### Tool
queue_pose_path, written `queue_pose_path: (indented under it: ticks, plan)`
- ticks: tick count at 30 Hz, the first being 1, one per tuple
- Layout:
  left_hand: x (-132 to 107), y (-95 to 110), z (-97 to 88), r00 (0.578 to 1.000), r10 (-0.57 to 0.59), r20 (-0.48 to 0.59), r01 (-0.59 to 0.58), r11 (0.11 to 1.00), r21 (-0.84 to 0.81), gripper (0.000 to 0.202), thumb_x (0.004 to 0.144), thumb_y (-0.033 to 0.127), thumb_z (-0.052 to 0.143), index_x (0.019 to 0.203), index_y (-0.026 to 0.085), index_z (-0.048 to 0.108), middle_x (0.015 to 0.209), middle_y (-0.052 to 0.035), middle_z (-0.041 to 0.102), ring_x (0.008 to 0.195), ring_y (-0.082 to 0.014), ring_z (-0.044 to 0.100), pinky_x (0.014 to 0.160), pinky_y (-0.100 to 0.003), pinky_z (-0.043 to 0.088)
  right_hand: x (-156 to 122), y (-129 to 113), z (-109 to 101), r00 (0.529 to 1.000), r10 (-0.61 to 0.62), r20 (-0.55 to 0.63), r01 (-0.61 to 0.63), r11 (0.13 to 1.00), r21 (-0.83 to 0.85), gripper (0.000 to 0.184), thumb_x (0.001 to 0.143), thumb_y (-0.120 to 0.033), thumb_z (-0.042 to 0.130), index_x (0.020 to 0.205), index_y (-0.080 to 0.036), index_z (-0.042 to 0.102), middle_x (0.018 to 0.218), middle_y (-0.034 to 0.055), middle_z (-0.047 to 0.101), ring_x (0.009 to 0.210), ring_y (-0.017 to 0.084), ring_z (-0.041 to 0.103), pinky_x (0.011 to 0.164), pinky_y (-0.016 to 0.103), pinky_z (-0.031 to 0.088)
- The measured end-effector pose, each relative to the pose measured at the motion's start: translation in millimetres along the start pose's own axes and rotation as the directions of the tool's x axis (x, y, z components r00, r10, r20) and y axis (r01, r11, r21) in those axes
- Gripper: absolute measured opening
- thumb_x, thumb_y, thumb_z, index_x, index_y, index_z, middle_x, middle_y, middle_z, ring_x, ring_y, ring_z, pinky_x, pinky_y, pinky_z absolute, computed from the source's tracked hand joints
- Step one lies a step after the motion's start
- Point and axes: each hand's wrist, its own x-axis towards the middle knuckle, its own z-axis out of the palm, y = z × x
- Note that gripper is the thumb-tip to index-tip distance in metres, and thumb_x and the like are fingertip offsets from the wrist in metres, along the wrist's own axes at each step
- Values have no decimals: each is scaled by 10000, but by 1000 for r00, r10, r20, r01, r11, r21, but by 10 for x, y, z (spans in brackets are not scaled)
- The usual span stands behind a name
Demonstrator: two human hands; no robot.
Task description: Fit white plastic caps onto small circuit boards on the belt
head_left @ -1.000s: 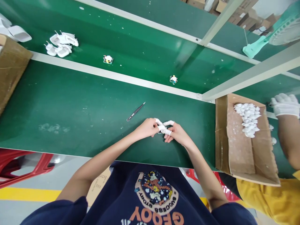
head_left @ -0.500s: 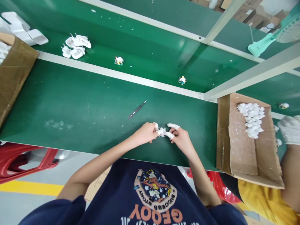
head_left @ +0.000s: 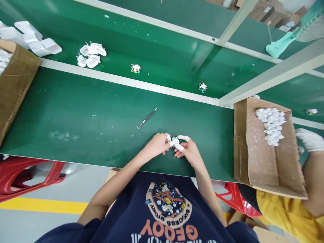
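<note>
My left hand (head_left: 157,144) and my right hand (head_left: 187,151) meet over the green table (head_left: 76,111), near its front edge. Both wear white finger cots and pinch a small white part (head_left: 175,140) between their fingertips. The part is too small to name more closely. Black tweezers (head_left: 146,118) lie on the table just beyond my left hand.
An open cardboard box (head_left: 263,162) with several small white pieces stands at the right. A co-worker's gloved hand (head_left: 310,140) is beyond it. A pile of white plastic shells (head_left: 91,54) and two small assemblies (head_left: 136,68) lie on the conveyor belt. Another cardboard box (head_left: 12,84) stands at left.
My hands stay together on the small part, shifting slightly. The pieces on the belt have drifted to the right. The co-worker's gloved hand has moved lower at the right edge.
</note>
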Motion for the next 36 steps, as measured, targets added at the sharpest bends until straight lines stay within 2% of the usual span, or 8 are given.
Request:
queue_pose_path:
  ticks: [4, 8, 16, 23, 26, 30, 33, 36]
  plan:
    - [-27, -39, -70, 984, 44, 172, -33, 997, -71, 189, 804, 202, 439, 644, 157, 529, 579, -6, 661, 425, -113, 601, 431, -187, 405, 13, -24, -38, 994, -96, 54, 103, 985, -141, 569, 736, -422, 686, 1206, -144, 528, 682, -20, 601, 494, 140, 632, 426, 222, 490]
    - [-26, -55, -83, 986, -3, 169, 11, 999, -46, 185, 755, 140, 432, 599, 147, 530, 527, -13, 640, 394, -117, 582, 425, -190, 408, 37, -97, -99, 980, -105, 172, 151, 947, -285, 478, 776, -355, 639, 1206, -148, 605, 695, -15, 591, 452, 105, 590, 401, 204, 447]
    - [13, -15, -104, 970, -77, 233, 89, 995, -41, 150, 708, 101, 432, 589, 153, 507, 521, -14, 633, 398, -130, 584, 378, -194, 402, 80, -98, -111, 981, -39, 188, 85, 967, -242, 512, 776, -352, 629, 1230, -122, 578, 634, 13, 665, 487, 148, 645, 443, 215, 502]
    - [-5, -84, -182, 946, 17, 325, 5, 998, -67, 158, 744, 120, 398, 639, 160, 509, 596, -21, 656, 434, -133, 600, 409, -211, 435, 85, -139, -88, 983, -15, 181, 64, 961, -270, 412, 814, -338, 591, 1183, -158, 569, 676, 30, 699, 535, 153, 676, 471, 199, 509]
    - [-56, -48, -227, 928, 46, 369, -78, 994, 74, 155, 788, 178, 455, 654, 166, 533, 605, -14, 641, 477, -144, 602, 468, -234, 443, 85, -91, -72, 987, -53, 151, 93, 957, -275, 416, 810, -361, 599, 1173, -158, 584, 643, 14, 674, 487, 146, 648, 432, 196, 476]
    - [-83, 20, -246, 981, 153, 121, -192, 859, 474, 190, 750, 301, 674, 852, 161, 596, 820, -51, 647, 759, -223, 629, 662, -290, 459, 66, 30, -81, 979, -201, 25, 198, 926, -321, 427, 836, -404, 581, 1185, -162, 614, 601, -23, 595, 357, 95, 513, 384, 212, 406]
    - [-22, -1, -251, 940, 329, 87, -311, 727, 612, 465, 718, 286, 742, 1112, 140, 543, 1094, -104, 569, 1033, -275, 538, 846, -339, 434, 17, 93, -99, 940, -342, -7, 307, 851, -426, 388, 906, -377, 492, 1214, -179, 621, 612, -23, 567, 389, 87, 479, 472, 244, 445]
    - [75, -75, -246, 871, 470, 140, -452, 658, 602, 566, 744, 298, 731, 1230, 152, 480, 1194, -112, 487, 1106, -276, 448, 927, -380, 395, -38, 109, -125, 864, -503, 13, 419, 704, -573, 376, 906, -404, 525, 1206, -201, 628, 730, 9, 577, 518, 119, 506, 559, 282, 470]
